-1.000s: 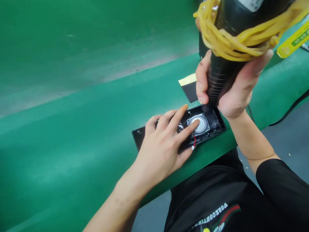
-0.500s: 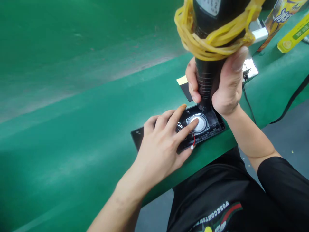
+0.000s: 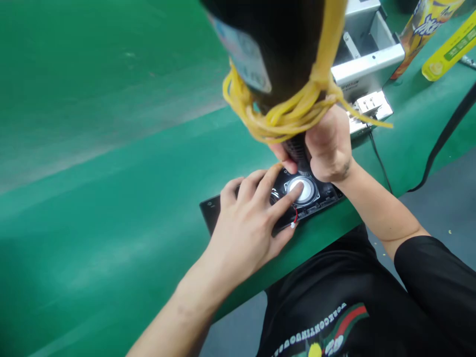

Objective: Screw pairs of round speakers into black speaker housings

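Note:
My right hand (image 3: pixel 330 144) is wrapped round a black electric screwdriver (image 3: pixel 293 29) bound with yellow rubber bands (image 3: pixel 282 121). The tool points down at the speaker's far rim; its tip is hidden. Below lies a long black speaker housing (image 3: pixel 210 208) with a round speaker (image 3: pixel 311 192) in it. Across the housing, my left hand (image 3: pixel 247 213) lies with fingers spread, the index fingertip pressing the pale cone and the thumb by the near edge. A second round part (image 3: pixel 274 197) is mostly covered by those fingers. A red wire (image 3: pixel 296 214) with a white plug hangs by the thumb.
A silver metal device (image 3: pixel 368 69) stands behind my right hand, with a smaller metal block (image 3: pixel 374 105) before it. Yellow-orange packaging (image 3: pixel 420 32) and a yellow pack (image 3: pixel 449 52) lie at the far right. A black cable (image 3: pixel 433 156) crosses the green bench's (image 3: pixel 111 198) right side.
My right hand and the electric screwdriver have shifted left and lower, with the tool's upper body tilting left. More of the silver device shows. My left hand still presses the housing.

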`<state>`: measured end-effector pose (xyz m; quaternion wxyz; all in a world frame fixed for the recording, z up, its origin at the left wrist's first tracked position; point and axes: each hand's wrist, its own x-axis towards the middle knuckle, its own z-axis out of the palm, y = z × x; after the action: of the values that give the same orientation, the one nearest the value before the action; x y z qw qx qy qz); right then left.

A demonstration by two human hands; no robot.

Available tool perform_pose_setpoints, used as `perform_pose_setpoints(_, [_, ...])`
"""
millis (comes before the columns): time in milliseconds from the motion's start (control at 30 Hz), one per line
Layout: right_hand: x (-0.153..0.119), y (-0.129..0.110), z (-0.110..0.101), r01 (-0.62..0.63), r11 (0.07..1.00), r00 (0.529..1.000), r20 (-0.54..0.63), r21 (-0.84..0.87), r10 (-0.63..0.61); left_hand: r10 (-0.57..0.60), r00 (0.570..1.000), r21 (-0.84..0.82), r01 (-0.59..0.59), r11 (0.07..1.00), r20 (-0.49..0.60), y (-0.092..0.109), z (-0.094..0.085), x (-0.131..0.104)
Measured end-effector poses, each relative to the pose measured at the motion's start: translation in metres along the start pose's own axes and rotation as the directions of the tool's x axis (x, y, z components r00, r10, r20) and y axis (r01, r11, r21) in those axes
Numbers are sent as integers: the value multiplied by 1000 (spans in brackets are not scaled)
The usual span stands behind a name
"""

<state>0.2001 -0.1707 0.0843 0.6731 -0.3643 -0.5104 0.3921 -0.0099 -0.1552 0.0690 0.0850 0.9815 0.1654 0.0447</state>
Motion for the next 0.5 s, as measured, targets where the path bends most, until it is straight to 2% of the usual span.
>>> perform_pose_setpoints(133, [-6, 7, 1, -11, 999, 999, 36, -43, 12, 32, 999, 17, -31, 999, -16, -1, 0, 0])
perform_pose_setpoints(333, [-9, 38, -8, 50, 999, 990, 134, -1, -49, 43, 998, 46, -41, 998, -46, 0, -1, 3])
perform_pose_setpoints(500, [-6, 56, -8, 43, 999, 992, 117, 19, -45, 43, 997, 47, -40, 998, -67, -2, 2, 2])
